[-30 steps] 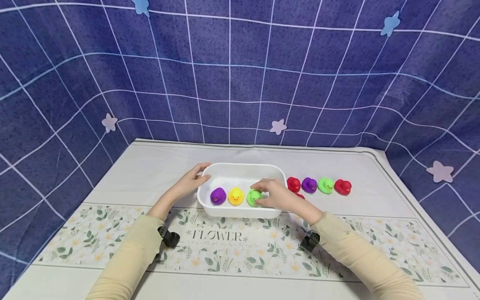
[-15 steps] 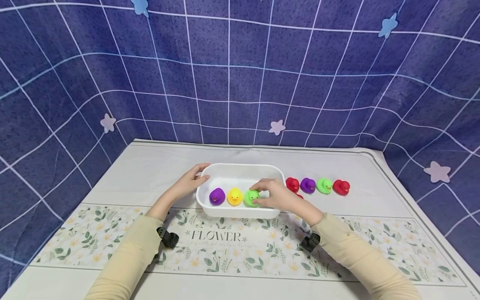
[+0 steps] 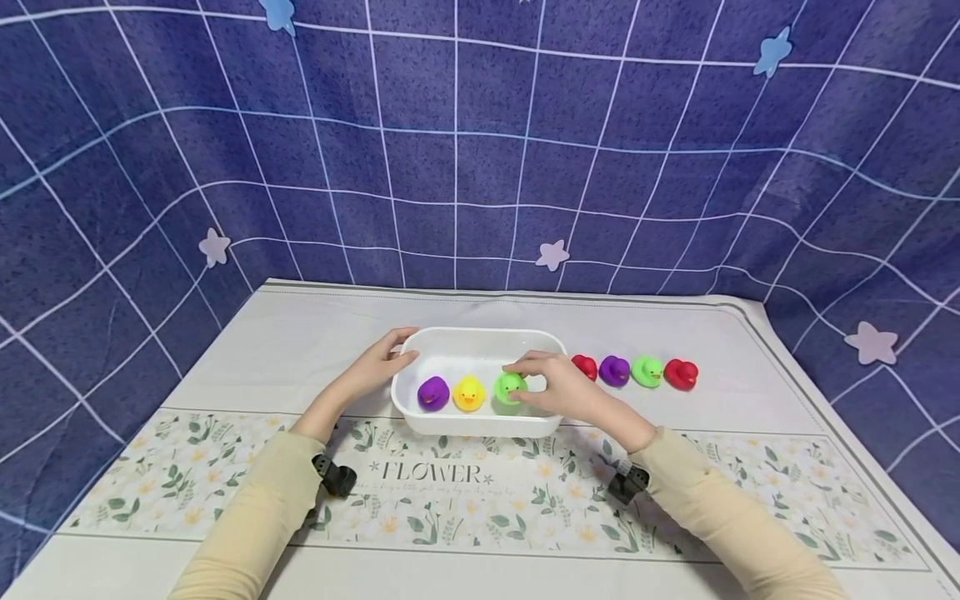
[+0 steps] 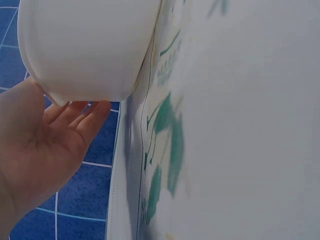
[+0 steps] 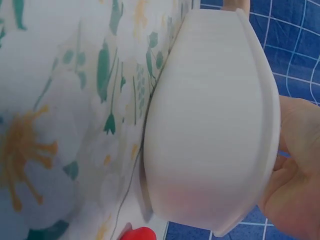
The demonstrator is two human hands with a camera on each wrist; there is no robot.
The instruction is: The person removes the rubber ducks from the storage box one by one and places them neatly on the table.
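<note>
Head view: the right hand (image 3: 566, 387) reaches over the right end of an oblong white plastic tub with rounded corners (image 3: 480, 426). Its fingers pinch a small bright green rubber-like toy duck (image 3: 510, 387), thumb on the near side, inside the tub. Whether that duck's base touches the tub floor cannot be told. The left hand (image 3: 372, 368) grips the tub's left end, thumb over the rim; the left wrist view shows the other fingers against the outer wall.

Just left of the right fingers, within the tub, sits a yellow toy duck with an orange bill (image 3: 468, 394). Farther left, nearer the left fingers, is a dark purple toy duck (image 3: 432, 394).

Right of the right fingers, outside the tub, four more ducks line up on a white-covered bench (image 3: 322, 325): a red toy duck (image 3: 584, 367), partly hidden by the right hand; a second purple duck (image 3: 615, 372); a second green duck (image 3: 647, 372); and a second red duck (image 3: 681, 374), farthest out. A printed floral band lettered "FLOWER" (image 3: 431, 473) lies on the near side of the fingers. Beyond them hangs a deep-blue curtain with pale grid lines (image 3: 450, 167).
</note>
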